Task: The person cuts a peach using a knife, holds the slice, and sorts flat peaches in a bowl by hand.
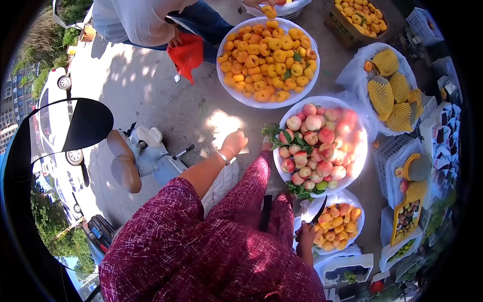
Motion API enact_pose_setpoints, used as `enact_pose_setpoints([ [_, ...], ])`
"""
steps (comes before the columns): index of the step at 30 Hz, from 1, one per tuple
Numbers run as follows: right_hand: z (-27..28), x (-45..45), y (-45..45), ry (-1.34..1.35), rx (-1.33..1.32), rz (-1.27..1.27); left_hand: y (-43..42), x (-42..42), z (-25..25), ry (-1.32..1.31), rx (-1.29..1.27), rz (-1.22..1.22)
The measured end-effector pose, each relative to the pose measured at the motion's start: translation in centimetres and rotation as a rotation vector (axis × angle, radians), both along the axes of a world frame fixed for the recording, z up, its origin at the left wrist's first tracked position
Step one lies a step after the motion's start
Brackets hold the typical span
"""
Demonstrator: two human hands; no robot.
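Note:
My left hand (234, 143), with a bracelet at the wrist, is closed in front of me; what it grips is too small to tell. A whitish plastic bag (227, 179) shows under that forearm. At the lower right, my right hand (305, 234) is closed on a dark curved object (319, 211), beside a white-lined basket of orange-yellow fruit (336, 225). A round white-lined basket (363, 168) heaped with pink peaches (312, 148) and green leaves stands between and beyond my hands.
A person (143, 22) with a red bag (187, 56) stands at the upper left, near a tub of flat yellow peaches (271, 60). Netted melons (400, 88) and crates (392, 161) line the right. A scooter (151, 151) stands left.

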State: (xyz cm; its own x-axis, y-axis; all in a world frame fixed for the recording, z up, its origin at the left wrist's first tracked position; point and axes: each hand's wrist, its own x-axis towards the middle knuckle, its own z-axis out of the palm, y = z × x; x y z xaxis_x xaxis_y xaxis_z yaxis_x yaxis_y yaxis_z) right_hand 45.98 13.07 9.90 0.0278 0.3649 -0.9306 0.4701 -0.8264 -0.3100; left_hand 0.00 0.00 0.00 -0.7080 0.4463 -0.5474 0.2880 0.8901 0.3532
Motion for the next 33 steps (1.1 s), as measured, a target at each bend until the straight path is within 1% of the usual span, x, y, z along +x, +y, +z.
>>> enact_pose_setpoints([
  [1, 2.4, 1.4, -0.2, -0.057, 0.008, 0.05, 0.6, 2.0, 0.1, -0.05, 0.008, -0.012],
  [2, 1.9, 4.6, -1.6, -0.069, 0.09, 0.087, 0.1, 2.0, 0.9, -0.081, -0.032, -0.007],
  [3, -6.8, -5.5, -2.0, 0.093, 0.059, 0.084, -0.3, -9.9, 0.3, 0.017, -0.078, 0.009],
  [4, -7.2, -4.9, -1.0, 0.059, 0.114, 0.1, 0.5, -10.5, -3.7, 0.02, 0.059, 0.185],
  [5, -7.7, -4.6, -0.6, 0.036, 0.156, 0.12, 2.4, -10.4, -5.1, -0.041, 0.275, 0.347],
  [6, -5.7, -5.3, -0.5, -0.002, 0.088, 0.09, 3.3, -10.5, -4.4, -0.132, 0.162, 0.282],
  [7, -4.6, -7.4, 0.8, -0.011, 0.037, 0.061, 5.7, -11.3, -5.1, -0.029, 0.13, 0.148],
  [8, -4.3, -8.9, 1.2, -0.017, -0.001, 0.061, 7.3, -11.9, -5.3, 0.01, 0.158, 0.059],
  [9, -4.4, -9.4, 1.2, 0.001, 0.028, 0.071, 8.3, -12.4, -5.7, 0.048, 0.176, -0.023],
  [10, -4.2, -10.1, 1.5, -0.014, -0.021, 0.047, 9.5, -12.5, -6.8, 0.146, 0.369, -0.144],
  [11, -4.2, -10.3, 2.0, -0.029, -0.073, 0.028, 10.3, -12.1, -7.6, 0.07, 0.382, -0.101],
  [13, -5.9, -9.8, 1.7, -0.017, -0.031, 0.048, 14.3, -11.1, -5.6, -0.063, 0.393, -0.024],
  [15, -7.5, -8.0, 1.0, -0.012, -0.008, 0.068, 16.8, -9.7, -6.3, -0.151, 0.369, -0.018],
  [16, -8.2, -7.1, 0.7, -0.005, -0.004, 0.08, 16.9, -9.1, -7.6, -0.207, 0.373, -0.06],
  [17, -9.3, -6.3, 0.7, 0.005, 0.006, 0.093, 17.0, -8.4, -8.8, -0.142, 0.373, -0.177],
  [19, -9.5, -6.2, 0.9, 0.016, -0.003, 0.027, 18.0, -7.5, -7.9, -0.11, 0.228, -0.285],
  [22, -10.2, -5.1, 0.4, 0.032, 0.006, 0.006, 17.0, -6.6, -10.9, -0.001, 0.22, -0.428],
  [23, -9.9, -4.8, 0.5, 0.012, -0.009, 0.007, 16.6, -6.3, -11.7, -0.02, 0.188, -0.427],
  [25, -10.3, -4.3, 0.3, 0.0, -0.023, 0.007, 16.6, -5.9, -11.8, -0.055, 0.125, -0.425],
  [28, -11.0, -3.2, -0.2, -0.015, -0.025, 0.035, 16.9, -5.2, -12.5, -0.108, 0.096, -0.327],
  [31, -9.4, -3.7, 0.6, -0.032, -0.108, -0.047, 16.8, -4.2, -12.1, -0.155, 0.133, -0.218],
  [33, -9.3, -3.4, 0.7, -0.03, -0.089, -0.061, 16.2, -3.6, -11.5, -0.199, 0.067, -0.156],
])
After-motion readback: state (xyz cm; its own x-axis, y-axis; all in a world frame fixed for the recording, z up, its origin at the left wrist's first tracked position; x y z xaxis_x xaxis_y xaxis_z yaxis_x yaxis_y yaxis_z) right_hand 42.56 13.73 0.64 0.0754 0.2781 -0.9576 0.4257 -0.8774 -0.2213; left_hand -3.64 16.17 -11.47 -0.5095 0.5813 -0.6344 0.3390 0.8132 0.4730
